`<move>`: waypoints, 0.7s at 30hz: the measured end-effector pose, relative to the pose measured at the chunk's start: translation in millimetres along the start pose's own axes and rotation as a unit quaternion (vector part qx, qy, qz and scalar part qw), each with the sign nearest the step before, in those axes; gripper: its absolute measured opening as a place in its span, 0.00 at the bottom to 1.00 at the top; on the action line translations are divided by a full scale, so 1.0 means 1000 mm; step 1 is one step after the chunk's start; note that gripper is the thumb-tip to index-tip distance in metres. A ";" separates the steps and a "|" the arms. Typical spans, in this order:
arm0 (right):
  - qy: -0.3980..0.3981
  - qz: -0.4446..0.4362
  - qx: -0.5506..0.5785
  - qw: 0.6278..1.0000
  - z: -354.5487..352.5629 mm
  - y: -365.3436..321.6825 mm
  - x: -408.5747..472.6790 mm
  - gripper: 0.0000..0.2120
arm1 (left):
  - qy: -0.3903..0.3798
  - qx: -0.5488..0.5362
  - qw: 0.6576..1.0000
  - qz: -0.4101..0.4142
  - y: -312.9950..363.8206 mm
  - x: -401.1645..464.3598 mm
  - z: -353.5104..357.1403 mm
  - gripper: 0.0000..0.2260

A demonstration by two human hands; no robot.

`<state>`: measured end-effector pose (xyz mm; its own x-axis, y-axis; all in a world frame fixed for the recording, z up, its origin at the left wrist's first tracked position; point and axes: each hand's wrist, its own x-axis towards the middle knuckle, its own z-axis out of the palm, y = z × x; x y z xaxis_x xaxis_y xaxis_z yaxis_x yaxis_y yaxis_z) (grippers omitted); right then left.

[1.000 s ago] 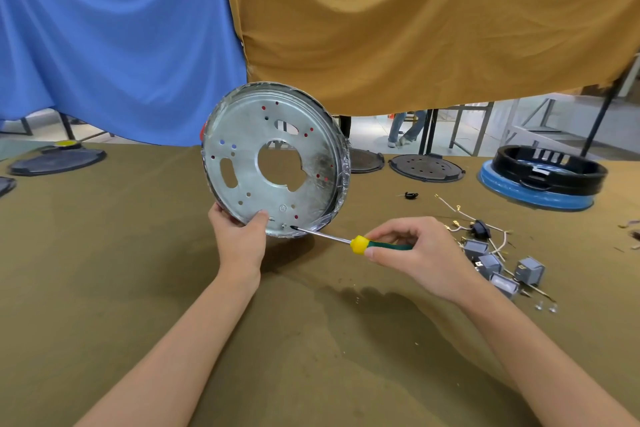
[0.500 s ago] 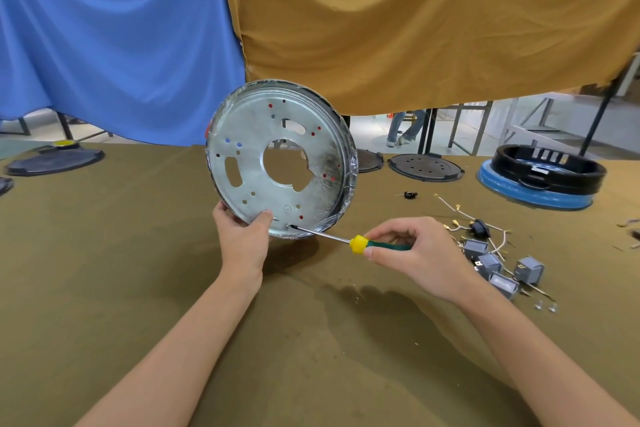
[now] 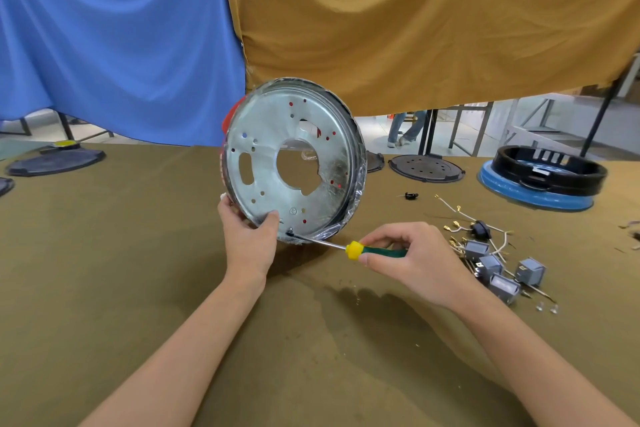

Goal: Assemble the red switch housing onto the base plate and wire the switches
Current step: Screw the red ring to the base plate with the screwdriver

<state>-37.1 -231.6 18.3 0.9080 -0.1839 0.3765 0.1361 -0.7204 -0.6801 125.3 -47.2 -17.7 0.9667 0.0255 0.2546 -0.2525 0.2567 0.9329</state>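
A round silver base plate (image 3: 277, 135) with many holes and a large middle opening stands on edge, tilted, facing me. My left hand (image 3: 247, 239) grips its lower rim. A sliver of the red switch housing (image 3: 225, 120) shows behind the plate's left edge; the rest is hidden. My right hand (image 3: 412, 260) holds a screwdriver (image 3: 363, 249) with a green and yellow handle, its tip on a screw near the plate's bottom rim. Several grey switches (image 3: 491, 267) and loose wires (image 3: 460, 218) lie to the right.
The olive-covered table (image 3: 138, 270) carries black discs at the far left (image 3: 52, 161) and back centre (image 3: 426, 168), and a black ring on a blue base (image 3: 540, 180) at the back right. Blue and mustard cloths hang behind. Small screws (image 3: 547, 307) lie by the switches.
The plate has shifted slightly to the right and turned a little more edge-on. The screwdriver stays on the same screw near the bottom rim.
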 end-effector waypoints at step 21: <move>-0.006 0.008 0.011 1.000 -0.007 0.004 0.003 0.04 | 0.036 -0.054 0.994 -0.087 0.001 0.006 -0.004 0.25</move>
<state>-36.6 -239.7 20.4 0.9151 -0.1873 0.3570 0.1296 -0.7018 -0.7005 130.6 -43.4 -16.3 0.9969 0.0397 0.0684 -0.0782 0.3654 0.9275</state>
